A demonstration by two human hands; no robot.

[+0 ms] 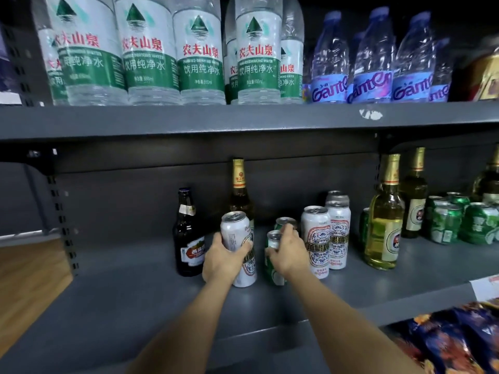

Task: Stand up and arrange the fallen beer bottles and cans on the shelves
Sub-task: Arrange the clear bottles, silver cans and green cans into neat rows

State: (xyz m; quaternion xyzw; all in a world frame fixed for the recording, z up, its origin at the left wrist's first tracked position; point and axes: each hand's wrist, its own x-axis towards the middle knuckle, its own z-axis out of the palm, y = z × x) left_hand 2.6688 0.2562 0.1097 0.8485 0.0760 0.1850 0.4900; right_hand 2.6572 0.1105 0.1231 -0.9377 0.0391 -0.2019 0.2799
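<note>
White can [237,238] in left grip [220,261], green can [272,255] in right grip [289,255]

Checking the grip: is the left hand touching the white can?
Touching. The head view shows the left hand with fingers curled round the upright white can, no gap visible.

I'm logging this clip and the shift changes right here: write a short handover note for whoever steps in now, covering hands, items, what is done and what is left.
Left hand: grips a white can, upright on the beer shelf.
Right hand: holds the front green can near its top; a second green can stands just behind.
Placed: dark bottle and gold-neck bottle upright to the left; three white patterned cans upright to the right; further right, more bottles and green cans.
Done: nothing in view is lying down.
Left: release both cans, line them up with their rows. Far right edge is blurred, so check there.
</note>
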